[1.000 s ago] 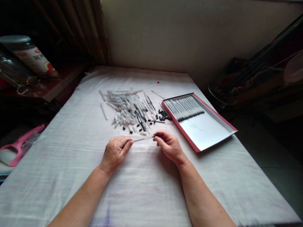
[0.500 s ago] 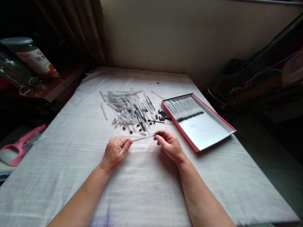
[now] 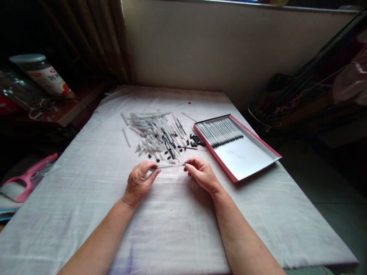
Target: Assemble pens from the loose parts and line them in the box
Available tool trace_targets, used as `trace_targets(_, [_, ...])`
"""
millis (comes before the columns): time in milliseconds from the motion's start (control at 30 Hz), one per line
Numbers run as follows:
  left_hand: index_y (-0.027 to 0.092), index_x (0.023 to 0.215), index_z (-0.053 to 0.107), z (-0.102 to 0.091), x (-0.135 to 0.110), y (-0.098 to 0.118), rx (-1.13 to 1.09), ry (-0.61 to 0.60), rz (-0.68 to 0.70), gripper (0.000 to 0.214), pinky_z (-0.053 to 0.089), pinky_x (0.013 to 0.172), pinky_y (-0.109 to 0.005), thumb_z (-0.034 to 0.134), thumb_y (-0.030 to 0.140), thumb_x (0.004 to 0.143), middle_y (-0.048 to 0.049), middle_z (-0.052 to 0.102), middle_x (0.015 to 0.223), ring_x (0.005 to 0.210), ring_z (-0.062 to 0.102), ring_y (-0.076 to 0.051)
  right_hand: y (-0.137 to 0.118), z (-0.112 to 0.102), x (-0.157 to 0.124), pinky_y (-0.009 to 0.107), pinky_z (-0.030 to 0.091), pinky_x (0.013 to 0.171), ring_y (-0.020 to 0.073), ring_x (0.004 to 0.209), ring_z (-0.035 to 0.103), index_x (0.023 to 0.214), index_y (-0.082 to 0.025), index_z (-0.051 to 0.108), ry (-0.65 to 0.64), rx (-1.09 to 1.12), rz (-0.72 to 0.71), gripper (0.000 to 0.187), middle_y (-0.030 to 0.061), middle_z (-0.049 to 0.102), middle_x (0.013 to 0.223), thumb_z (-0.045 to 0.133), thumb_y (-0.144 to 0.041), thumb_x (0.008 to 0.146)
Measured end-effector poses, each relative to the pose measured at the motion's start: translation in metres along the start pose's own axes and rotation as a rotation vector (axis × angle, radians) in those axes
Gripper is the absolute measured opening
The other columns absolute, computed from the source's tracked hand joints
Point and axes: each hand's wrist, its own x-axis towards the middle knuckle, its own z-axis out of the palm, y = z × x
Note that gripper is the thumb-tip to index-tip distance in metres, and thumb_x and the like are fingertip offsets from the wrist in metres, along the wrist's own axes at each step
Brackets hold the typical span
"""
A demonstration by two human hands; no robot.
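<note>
Both hands hold one clear pen barrel point(image 3: 170, 166) level above the white cloth. My left hand point(image 3: 140, 182) pinches its left end, and my right hand point(image 3: 202, 175) pinches its right end, where a dark tip shows. Just beyond lies a heap of clear tubes, caps and black refills point(image 3: 156, 133). Small black end pieces point(image 3: 196, 140) lie scattered to the right of the heap. A pink-rimmed tray point(image 3: 246, 158) on the right holds a row of assembled pens point(image 3: 220, 132) at its far end.
The white cloth-covered table point(image 3: 86, 183) drops off at the left, right and near edges. A side table at the far left carries a jar point(image 3: 44, 74). A pink object point(image 3: 27, 177) lies low at the left. Dark clutter stands to the right, by the wall.
My hands and the pen barrel have stayed almost where they were. The view has tilted slightly, so everything sits a little lower and further left.
</note>
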Motion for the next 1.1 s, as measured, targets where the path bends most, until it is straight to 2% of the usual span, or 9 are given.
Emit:
trace_targets(167, [0.021, 0.093, 0.066, 0.0, 0.002, 0.001, 0.059, -0.027, 0.015, 0.027, 0.052, 0.076, -0.031, 0.054, 0.045, 0.09, -0.0033, 0.072, 0.083, 0.071, 0.067, -0.017, 0.002, -0.001, 0.002, 0.024, 0.049, 0.054, 0.0111, 0.056, 0.057, 0.081, -0.018, 0.062, 0.022, 0.053, 0.014, 0.023, 0.0001, 0.065, 0.067, 0.065, -0.039, 0.073])
trace_targets(267, [0.02, 0.093, 0.068, -0.002, 0.004, 0.001, 0.056, -0.119, 0.015, 0.035, 0.052, 0.072, -0.03, 0.045, 0.046, 0.094, -0.0023, 0.071, 0.071, 0.068, 0.067, -0.018, 0.004, -0.002, 0.003, 0.024, 0.049, 0.054, 0.0115, 0.057, 0.058, 0.08, -0.018, 0.062, 0.03, 0.076, -0.004, 0.022, -0.0001, 0.064, 0.067, 0.065, -0.038, 0.073])
trace_targets(367, [0.02, 0.09, 0.069, -0.002, 0.005, 0.0, 0.041, -0.122, -0.016, 0.036, 0.052, 0.07, -0.029, 0.043, 0.046, 0.094, -0.0013, 0.069, 0.064, 0.065, 0.066, -0.017, 0.005, -0.003, 0.001, 0.025, 0.051, 0.057, 0.0133, 0.064, 0.061, 0.084, -0.018, 0.062, 0.015, 0.032, -0.047, 0.021, 0.002, 0.067, 0.074, 0.063, -0.037, 0.076])
trace_targets(533, [0.021, 0.089, 0.069, 0.007, 0.005, 0.007, 0.045, -0.139, 0.015, 0.029, 0.053, 0.074, -0.029, 0.05, 0.043, 0.091, -0.004, 0.074, 0.08, 0.074, 0.068, -0.017, -0.004, -0.006, -0.011, 0.03, 0.052, 0.071, 0.018, 0.088, 0.064, 0.116, -0.024, 0.063, 0.021, -0.309, -0.257, 0.04, 0.0078, 0.068, 0.11, 0.068, -0.028, 0.076])
trace_targets(667, [0.021, 0.093, 0.068, 0.02, 0.012, 0.022, 0.008, -0.212, 0.111, 0.025, 0.052, 0.075, -0.029, 0.051, 0.04, 0.092, -0.005, 0.074, 0.084, 0.075, 0.067, -0.017, -0.006, -0.011, -0.018, 0.033, 0.05, 0.078, 0.0201, 0.083, 0.064, 0.1, -0.025, 0.073, -0.084, -0.677, -0.381, 0.02, 0.0068, 0.071, 0.093, 0.067, -0.031, 0.082])
trace_targets(733, [0.02, 0.099, 0.066, 0.025, 0.019, 0.025, 0.005, -0.19, 0.122, 0.026, 0.052, 0.075, -0.029, 0.051, 0.04, 0.093, -0.0052, 0.072, 0.085, 0.075, 0.066, -0.017, -0.003, -0.017, -0.018, 0.032, 0.05, 0.074, 0.0203, 0.079, 0.065, 0.094, -0.024, 0.074, -0.072, -0.771, -0.364, 0.017, 0.0068, 0.072, 0.087, 0.061, -0.032, 0.087])
trace_targets(833, [0.02, 0.109, 0.063, 0.028, 0.031, 0.021, 0.108, -0.127, 0.124, 0.026, 0.051, 0.081, -0.032, 0.055, 0.038, 0.091, -0.0058, 0.069, 0.091, 0.084, 0.064, -0.019, 0.004, -0.028, -0.015, 0.034, 0.051, 0.079, 0.0228, 0.087, 0.068, 0.099, -0.023, 0.072, 0.053, -0.763, -0.306, 0.02, 0.0083, 0.073, 0.097, 0.055, -0.028, 0.089])
trace_targets(933, [0.022, 0.101, 0.067, 0.031, 0.04, 0.016, 0.32, -0.215, 0.165, 0.019, 0.048, 0.084, -0.037, 0.061, 0.032, 0.086, -0.0073, 0.068, 0.099, 0.092, 0.061, -0.023, 0.007, -0.036, -0.012, 0.038, 0.052, 0.085, 0.0251, 0.095, 0.068, 0.104, -0.023, 0.07, 0.165, -0.695, -0.24, 0.022, 0.0087, 0.074, 0.104, 0.055, -0.026, 0.088])
trace_targets(1100, [0.023, 0.096, 0.07, 0.036, 0.047, 0.015, 0.525, -0.271, 0.204, 0.016, 0.044, 0.083, -0.042, 0.065, 0.031, 0.084, -0.0087, 0.067, 0.103, 0.095, 0.059, -0.028, 0.008, -0.033, -0.011, 0.041, 0.053, 0.088, 0.0259, 0.095, 0.069, 0.107, -0.022, 0.069, 0.177, -0.645, -0.209, 0.026, 0.0094, 0.074, 0.104, 0.053, -0.026, 0.088])
